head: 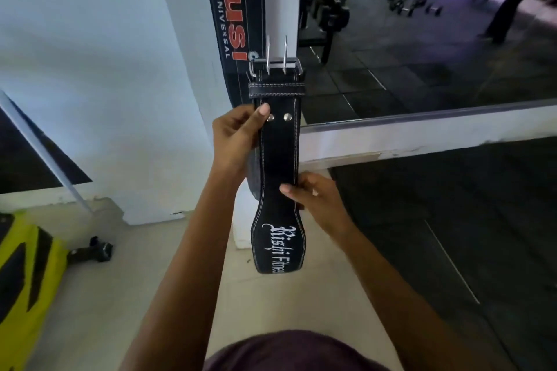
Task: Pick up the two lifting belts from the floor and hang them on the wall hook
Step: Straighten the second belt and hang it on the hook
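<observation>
A black lifting belt (278,156) with white stitching and white script lettering is held upright in front of a white wall corner. Its silver two-prong buckle (275,65) points up. My left hand (235,141) grips the belt's left edge just below the buckle, thumb near two rivets. My right hand (313,199) pinches the right edge lower down. Behind it a second black belt (233,21) with red "USI" and white "UNIVERSAL" lettering hangs flat against the wall, its top out of frame. The wall hook is not visible.
A large wall mirror (422,39) on the right reflects dark floor tiles and dumbbells. A yellow and black object (24,280) lies on the pale floor at lower left, with a small black handle-like piece (90,250) beside it. Dark rubber flooring (452,235) lies to the right.
</observation>
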